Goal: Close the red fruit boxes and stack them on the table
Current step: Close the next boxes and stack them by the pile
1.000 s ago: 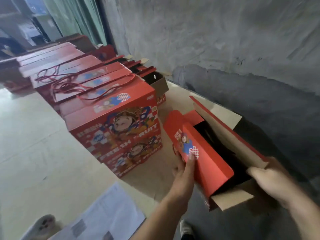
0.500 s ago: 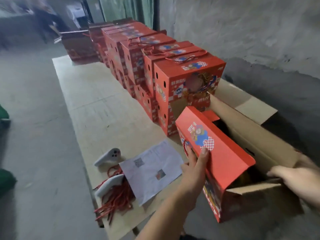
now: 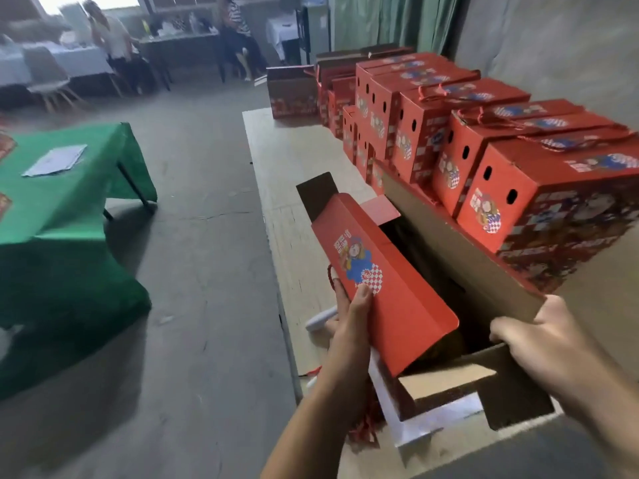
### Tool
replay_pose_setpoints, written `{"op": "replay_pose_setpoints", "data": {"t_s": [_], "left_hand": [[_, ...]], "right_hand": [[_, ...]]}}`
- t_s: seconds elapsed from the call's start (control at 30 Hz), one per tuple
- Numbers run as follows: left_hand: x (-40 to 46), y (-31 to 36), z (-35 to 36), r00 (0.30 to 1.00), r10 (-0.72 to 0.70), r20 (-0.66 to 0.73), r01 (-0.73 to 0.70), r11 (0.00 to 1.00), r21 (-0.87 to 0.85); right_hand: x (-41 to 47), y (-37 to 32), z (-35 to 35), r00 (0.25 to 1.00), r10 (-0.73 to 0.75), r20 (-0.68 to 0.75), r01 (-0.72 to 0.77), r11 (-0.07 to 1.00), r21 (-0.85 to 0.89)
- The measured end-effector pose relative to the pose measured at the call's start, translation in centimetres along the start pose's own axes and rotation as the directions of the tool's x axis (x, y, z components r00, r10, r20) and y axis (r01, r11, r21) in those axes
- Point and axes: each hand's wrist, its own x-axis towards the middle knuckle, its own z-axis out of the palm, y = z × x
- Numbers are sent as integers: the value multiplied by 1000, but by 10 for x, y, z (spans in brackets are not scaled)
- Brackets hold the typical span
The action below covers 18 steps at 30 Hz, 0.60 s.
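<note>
Head view: left hand (image 3: 349, 316), right hand (image 3: 549, 344) grip open-topped red box (image 3: 397, 299).

Now swung left: green table (image 3: 69, 202) enters at frame left, stacked red boxes (image 3: 518, 188) slide to upper right; open box (image 3: 390, 299) lower centre, nearer.

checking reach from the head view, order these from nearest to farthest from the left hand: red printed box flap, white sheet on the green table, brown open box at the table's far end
1. Red printed box flap, gripped by the left hand.
2. Brown open box, far end of the table, ahead.
3. White sheet on the green table, across the aisle, far left.
</note>
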Motion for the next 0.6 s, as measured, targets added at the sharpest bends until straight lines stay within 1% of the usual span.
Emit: {"op": "replay_pose_setpoints", "data": {"t_s": [0.1,0.23,0.33,0.47,0.6], "left_hand": [[22,35,-59,998,55,44,-61,989,133],[48,74,-148,991,49,123,-71,980,184],[62,104,-203,990,24,136,-54,973,223],[82,135,-257,988,-20,156,-22,963,268],[108,152,-283,979,-47,201,-11,960,280]], "right_hand": [[9,-36,56,999,-27,-19,27,999,32],[9,-80,136,999,-31,-44,32,999,28],[9,-116,183,998,-3,-58,6,999,52],[14,-146,233,993,73,-88,-65,993,99],[30,-161,262,988,120,-97,-110,988,110]]}}
